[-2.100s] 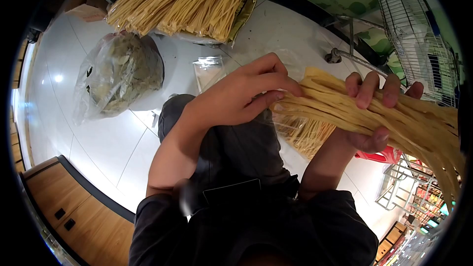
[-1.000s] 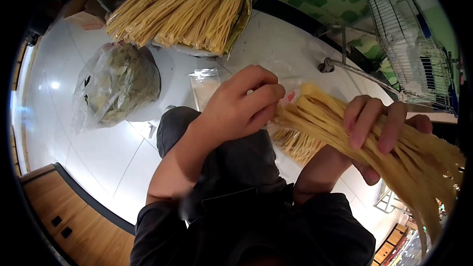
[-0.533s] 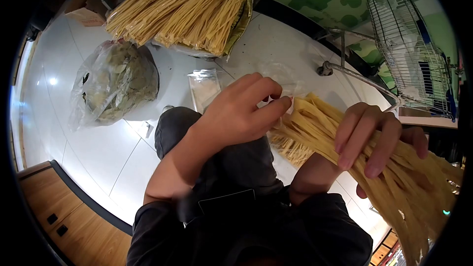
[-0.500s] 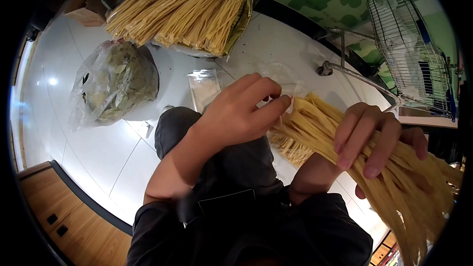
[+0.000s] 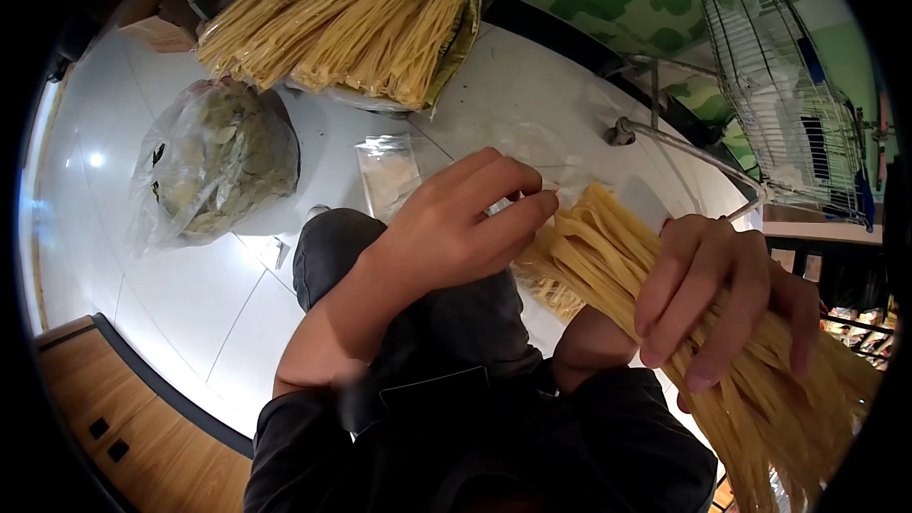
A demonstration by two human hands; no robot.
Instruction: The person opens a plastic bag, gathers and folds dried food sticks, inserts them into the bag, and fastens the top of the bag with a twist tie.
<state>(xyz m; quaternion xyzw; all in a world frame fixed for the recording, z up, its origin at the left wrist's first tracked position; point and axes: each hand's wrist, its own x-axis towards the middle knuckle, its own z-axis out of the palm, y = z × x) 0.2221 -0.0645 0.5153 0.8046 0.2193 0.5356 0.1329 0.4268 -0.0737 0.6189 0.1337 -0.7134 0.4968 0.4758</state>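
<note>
Slantwise, the yellow strips (image 5: 613, 252) point lower right, ends perhaps fanned.

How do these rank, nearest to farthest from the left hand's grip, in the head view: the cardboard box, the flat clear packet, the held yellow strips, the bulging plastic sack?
From the grip of the left hand:
1. Yellow strips: at the fingertips, rightward.
2. Flat clear packet: just beyond, leftward.
3. Bulging plastic sack: farther left.
4. Cardboard box: upper left, past the sack.
</note>
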